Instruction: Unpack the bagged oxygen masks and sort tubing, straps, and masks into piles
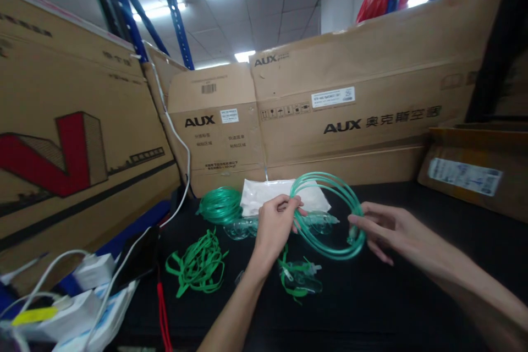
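Hands apart: left hand (278,220) clamps the left side of the translucent green coiled plastic tube (336,253) mid-scene, right hand (381,228) half-curled at its right edge, grip unclear.

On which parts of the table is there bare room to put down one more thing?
Bare black table shows between the strapped clear piece and the right forearm, and beyond the right hand toward the right carton. Crowded: around the left hand, and at left, by green straps and white plugs.
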Tool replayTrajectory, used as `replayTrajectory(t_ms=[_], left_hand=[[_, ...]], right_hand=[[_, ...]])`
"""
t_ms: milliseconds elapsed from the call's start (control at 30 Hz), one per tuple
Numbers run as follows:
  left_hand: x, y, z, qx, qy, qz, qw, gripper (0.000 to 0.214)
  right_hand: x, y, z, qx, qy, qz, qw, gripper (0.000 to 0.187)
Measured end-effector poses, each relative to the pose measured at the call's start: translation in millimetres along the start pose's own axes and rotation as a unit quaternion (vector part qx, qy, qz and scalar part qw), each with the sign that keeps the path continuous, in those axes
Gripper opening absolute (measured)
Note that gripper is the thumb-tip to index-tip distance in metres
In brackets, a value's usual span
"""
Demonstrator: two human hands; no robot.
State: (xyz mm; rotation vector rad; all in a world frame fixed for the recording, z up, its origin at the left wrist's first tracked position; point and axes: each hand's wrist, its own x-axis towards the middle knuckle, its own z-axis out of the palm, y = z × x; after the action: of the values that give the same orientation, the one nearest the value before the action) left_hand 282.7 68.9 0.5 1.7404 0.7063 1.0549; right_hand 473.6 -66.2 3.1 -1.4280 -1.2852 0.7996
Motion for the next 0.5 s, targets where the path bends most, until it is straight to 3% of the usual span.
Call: replayTrajectory(t_ms=[133, 267, 400, 500], left_hand=[[7, 4, -28.0, 0.018, -0.003, -0.004, 1.000, 0.029], [22, 3, -86.3, 0.056, 0.019, -0.022, 0.998, 0.034], [40, -13, -154.6, 0.129, 0.079, -0.048, 0.987, 0.029], [51, -28, -194.3, 0.187, 0.130, -0.089, 0.970, 0.024]], right_hand=[[26, -14, 10, 0.058, -0.068, 0.003, 0.996, 0.046], [72, -38, 39, 0.110, -0.127, -0.004, 0.986, 0.031], [128, -48, 96, 0.096, -0.125, 0.016, 0.987, 0.012], [164, -51, 149, 0.064, -0.117, 0.045, 0.990, 0.018]])
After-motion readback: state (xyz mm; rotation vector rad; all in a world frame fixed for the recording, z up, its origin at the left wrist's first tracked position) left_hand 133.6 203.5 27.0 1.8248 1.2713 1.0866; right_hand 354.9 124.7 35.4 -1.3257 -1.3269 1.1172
